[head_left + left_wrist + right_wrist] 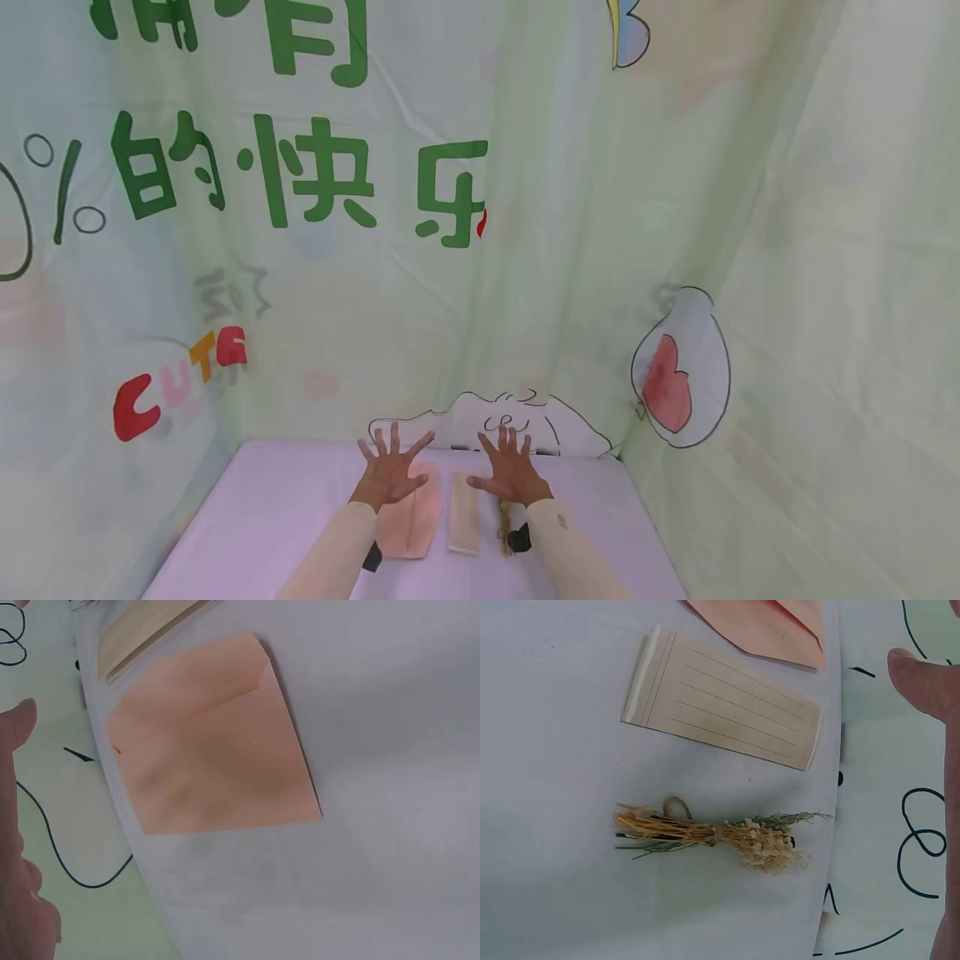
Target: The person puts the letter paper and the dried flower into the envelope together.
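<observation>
My left hand [388,473] is held up with its fingers spread, over the far part of a peach-coloured envelope [411,529]. The right hand [513,471] is likewise spread, above a small bunch of dried flowers [712,834] tied with twine. Neither holds anything. Between them lies a folded-edged, cream lined notepaper [727,705], perhaps a stack or pad. In the left wrist view the envelope [217,757] shows its flap, and only an edge of the left hand [26,855] appears. The right thumb [919,682] shows at the right wrist view's edge.
A pale lilac table [285,500] carries these items in a row. Behind and beside it hang printed cloth curtains [570,250] with green characters and drawings. Dark pieces [519,538] sit at both wrists.
</observation>
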A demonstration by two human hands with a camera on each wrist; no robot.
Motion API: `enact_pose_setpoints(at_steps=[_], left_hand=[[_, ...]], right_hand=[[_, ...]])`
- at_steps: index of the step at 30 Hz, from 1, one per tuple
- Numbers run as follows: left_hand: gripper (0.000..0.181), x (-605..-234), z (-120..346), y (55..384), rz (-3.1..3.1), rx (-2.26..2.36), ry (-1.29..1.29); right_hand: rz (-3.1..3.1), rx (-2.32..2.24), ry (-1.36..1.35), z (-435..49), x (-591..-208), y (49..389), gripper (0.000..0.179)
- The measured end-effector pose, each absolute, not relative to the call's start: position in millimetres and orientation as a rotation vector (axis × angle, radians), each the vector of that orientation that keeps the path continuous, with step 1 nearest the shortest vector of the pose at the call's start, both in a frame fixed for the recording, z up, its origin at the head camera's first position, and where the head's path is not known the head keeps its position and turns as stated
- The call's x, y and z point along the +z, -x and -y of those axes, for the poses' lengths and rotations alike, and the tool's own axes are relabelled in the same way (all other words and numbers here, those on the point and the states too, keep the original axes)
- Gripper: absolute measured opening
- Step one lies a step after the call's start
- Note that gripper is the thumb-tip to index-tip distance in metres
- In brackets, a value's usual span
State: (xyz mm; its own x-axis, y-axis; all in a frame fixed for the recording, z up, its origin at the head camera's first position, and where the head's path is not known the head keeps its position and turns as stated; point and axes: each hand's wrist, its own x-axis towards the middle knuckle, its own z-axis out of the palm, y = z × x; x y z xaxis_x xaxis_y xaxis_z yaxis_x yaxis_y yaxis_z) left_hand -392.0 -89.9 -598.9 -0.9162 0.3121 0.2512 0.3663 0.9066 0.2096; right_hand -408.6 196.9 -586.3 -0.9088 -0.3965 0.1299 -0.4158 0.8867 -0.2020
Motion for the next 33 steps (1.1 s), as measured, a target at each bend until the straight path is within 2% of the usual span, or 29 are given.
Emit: enact_pose_setpoints(at_steps=[8,17,26,33], left_hand=[[0.076,-601.6,89.5,388.7,2.813,-0.372,0.533],[0.08,-620.0,87.8,386.5,2.812,-0.472,0.55],[0.07,-642.9,90.3,379.6,2.908,-0.58,0.486],[0.067,-653.5,91.4,374.5,3.024,-0.586,0.393]], right_hand=[[3.014,0.348,-0.606,-188.6,-583.2,408.4,0.095],[3.055,0.415,-0.588,-191.9,-607.8,411.0,0.095],[3.088,0.497,-0.637,-187.8,-625.6,408.3,0.092],[3.169,0.539,-0.537,-181.6,-632.7,406.2,0.088]])
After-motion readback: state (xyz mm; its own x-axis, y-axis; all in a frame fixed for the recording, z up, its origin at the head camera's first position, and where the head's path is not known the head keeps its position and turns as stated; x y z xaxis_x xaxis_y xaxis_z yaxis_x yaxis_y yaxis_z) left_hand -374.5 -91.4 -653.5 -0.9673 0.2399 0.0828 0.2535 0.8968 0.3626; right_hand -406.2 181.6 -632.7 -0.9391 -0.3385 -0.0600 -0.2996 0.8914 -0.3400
